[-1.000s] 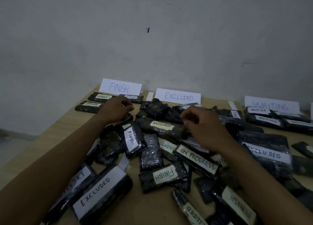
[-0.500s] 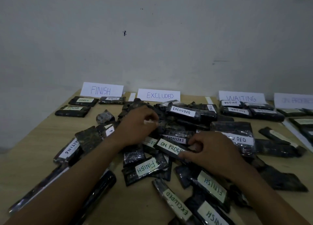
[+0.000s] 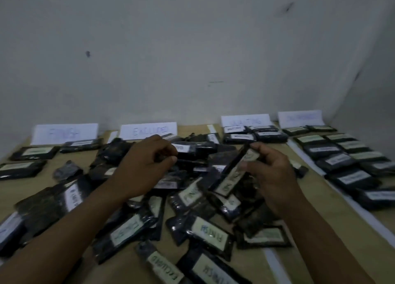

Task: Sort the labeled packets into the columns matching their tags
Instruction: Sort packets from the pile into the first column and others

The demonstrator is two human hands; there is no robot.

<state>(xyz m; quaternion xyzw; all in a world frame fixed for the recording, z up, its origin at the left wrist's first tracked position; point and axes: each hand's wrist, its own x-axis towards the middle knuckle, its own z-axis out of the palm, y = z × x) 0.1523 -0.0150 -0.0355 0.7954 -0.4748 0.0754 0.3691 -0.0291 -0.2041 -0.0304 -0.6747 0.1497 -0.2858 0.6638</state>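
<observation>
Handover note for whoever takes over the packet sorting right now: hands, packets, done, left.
Right hand pinches the ON PROGRESS packet, lifted off the pile.
Left hand is curled over the mixed pile; I can't tell if it grips anything.
Done: a few packets lie under the FINISH sign and the WAITING sign, and many lie in the far-right column, whose sign is blurred.
Left: place the held packet, then clear the pile; FINISH and EXCLUDED tags show in it.
</observation>
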